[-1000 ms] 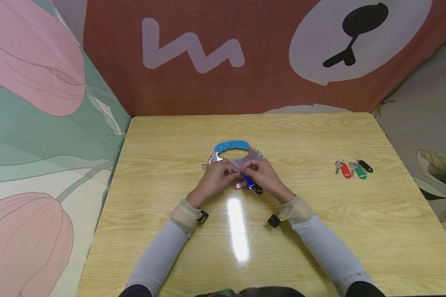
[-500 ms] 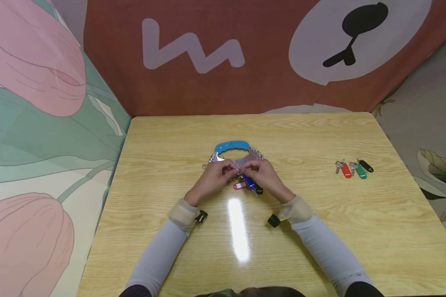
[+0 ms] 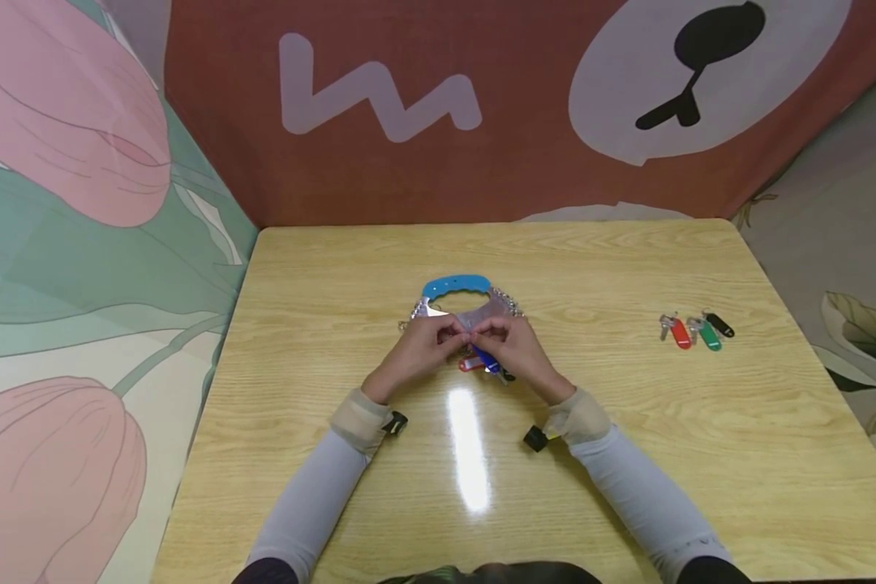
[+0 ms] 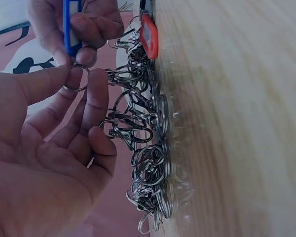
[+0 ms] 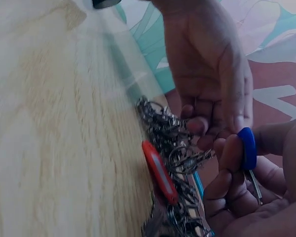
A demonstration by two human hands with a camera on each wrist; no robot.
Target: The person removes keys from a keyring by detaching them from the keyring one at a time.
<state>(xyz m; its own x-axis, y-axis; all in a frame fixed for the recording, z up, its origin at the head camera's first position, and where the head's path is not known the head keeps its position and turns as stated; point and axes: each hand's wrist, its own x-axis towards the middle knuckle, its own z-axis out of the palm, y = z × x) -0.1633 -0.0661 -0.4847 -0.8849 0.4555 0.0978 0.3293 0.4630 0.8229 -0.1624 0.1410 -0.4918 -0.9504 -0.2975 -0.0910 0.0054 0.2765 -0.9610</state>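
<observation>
In the head view, my left hand [image 3: 423,350] and right hand [image 3: 514,345] meet over a blue-handled key holder [image 3: 456,285]. My left thumb and fingers pinch a metal split ring [image 4: 78,79], clear in the left wrist view. My right hand grips a blue key tag [image 5: 247,148] with a key [image 5: 255,186] hanging below it. Beneath both hands lies a row of metal clips and rings [image 4: 150,165] from the holder. A red key tag [image 5: 160,173] rests among them. A black tag is mostly hidden under the right hand.
Toward the right of the wooden table [image 3: 350,268] lie a red key tag [image 3: 680,332], a green key tag [image 3: 710,336] and a black key tag [image 3: 720,324], with keys beside them. A patterned cloth wall [image 3: 511,186] stands behind the table.
The left fingers have shifted slightly and drawn up to the right fingertips. My right hand has moved a little left with the blue tag, covering more of the black tag.
</observation>
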